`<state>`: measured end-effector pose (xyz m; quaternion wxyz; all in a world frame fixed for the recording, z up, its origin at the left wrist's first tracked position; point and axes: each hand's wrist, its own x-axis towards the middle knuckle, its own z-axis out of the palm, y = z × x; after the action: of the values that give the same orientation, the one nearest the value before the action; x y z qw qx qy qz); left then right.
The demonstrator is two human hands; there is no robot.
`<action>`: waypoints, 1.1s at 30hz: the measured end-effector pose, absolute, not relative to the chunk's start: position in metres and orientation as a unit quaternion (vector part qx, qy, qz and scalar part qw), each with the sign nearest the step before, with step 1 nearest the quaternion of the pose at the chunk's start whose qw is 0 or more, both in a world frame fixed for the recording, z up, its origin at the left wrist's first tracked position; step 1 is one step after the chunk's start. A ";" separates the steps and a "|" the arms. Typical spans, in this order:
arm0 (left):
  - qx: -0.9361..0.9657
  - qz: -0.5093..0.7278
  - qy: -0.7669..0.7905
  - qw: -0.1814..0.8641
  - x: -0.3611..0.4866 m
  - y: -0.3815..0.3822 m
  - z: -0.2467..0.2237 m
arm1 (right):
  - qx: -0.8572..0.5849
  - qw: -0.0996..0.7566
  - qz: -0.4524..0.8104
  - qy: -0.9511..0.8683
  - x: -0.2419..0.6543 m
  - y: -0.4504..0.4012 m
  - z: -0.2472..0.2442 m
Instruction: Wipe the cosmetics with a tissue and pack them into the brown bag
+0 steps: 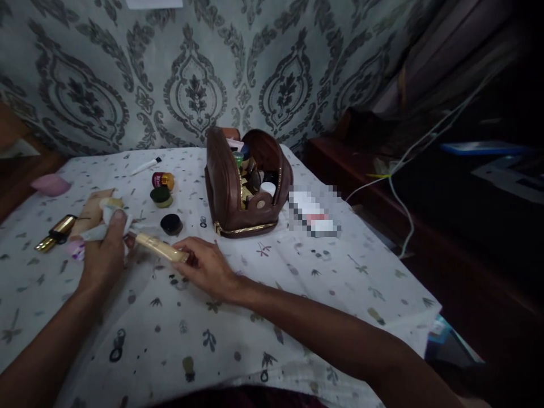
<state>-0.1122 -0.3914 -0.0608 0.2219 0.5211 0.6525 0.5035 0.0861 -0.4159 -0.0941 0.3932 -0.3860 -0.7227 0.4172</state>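
My right hand (208, 267) is closed round the near end of a slim yellowish tube (159, 247), which points to the left. My left hand (107, 249) grips a crumpled white cloth (96, 233), its thumb on top, close to the tube's dark far tip. Beyond my hands are a round black-lidded jar (171, 224), a dark green-lidded jar (161, 197) and a red bottle with a gold cap (163, 181). An open brown bag (221, 195), packed with small items, stands behind my right hand.
On the left lie a gold tube (63, 225), a beige item (88, 211) and a pink sponge-like piece (51, 185). A white pen-like stick (147, 165) lies at the back. Right of the bag is a pixelated white object (314, 212). White cables (402, 170) hang beyond the table.
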 end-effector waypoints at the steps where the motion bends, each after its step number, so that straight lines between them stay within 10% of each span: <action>1: 0.488 0.512 0.670 0.226 -0.110 -0.391 -0.061 | -0.389 0.399 0.415 -0.719 0.086 -0.415 -0.095; 33: 0.575 0.559 0.511 0.310 -0.116 -0.387 -0.071 | -0.337 0.391 0.675 -0.527 0.084 -0.403 -0.093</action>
<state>-0.1162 -0.3875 -0.0714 0.3099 0.5750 0.5105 0.5592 0.0835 -0.4034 -0.0932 0.3906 -0.3373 -0.5269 0.6753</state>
